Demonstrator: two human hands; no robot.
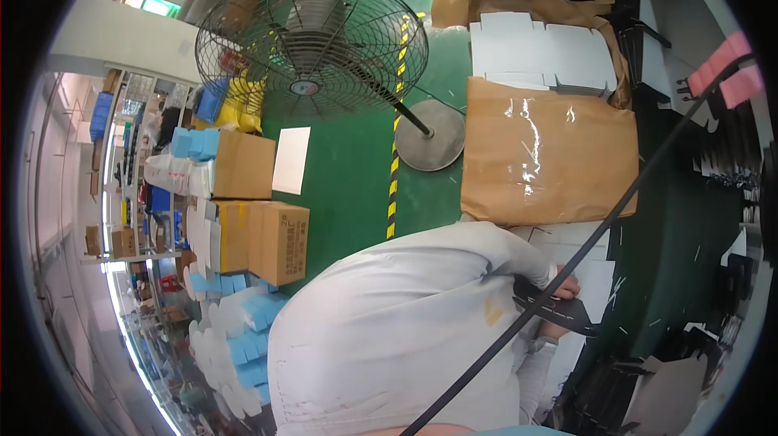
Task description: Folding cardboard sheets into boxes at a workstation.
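Observation:
A flat black piece (574, 316) with a pointed end and thin pale marks lies between my hands at the right of the body. My left hand (570, 288) rests on its upper side with the fingers curled over the edge. Against the lower edge is my right hand (553, 331), its fingers mostly hidden by the piece. White sheets (598, 275) lie beneath both hands. My white sleeves and shirt (389, 322) fill the lower middle. Running slantwise across the view, a long black strap (478, 363) passes in front of the left wrist.
Beyond the hands stands a stack wrapped in brown paper (502, 160), with white die-cut card (543, 51) behind it. A floor fan (312, 47) stands on the green floor. Cartons (279, 241), light-blue pieces (251, 347) and shelves (121, 185) are at left; scraps lie at right.

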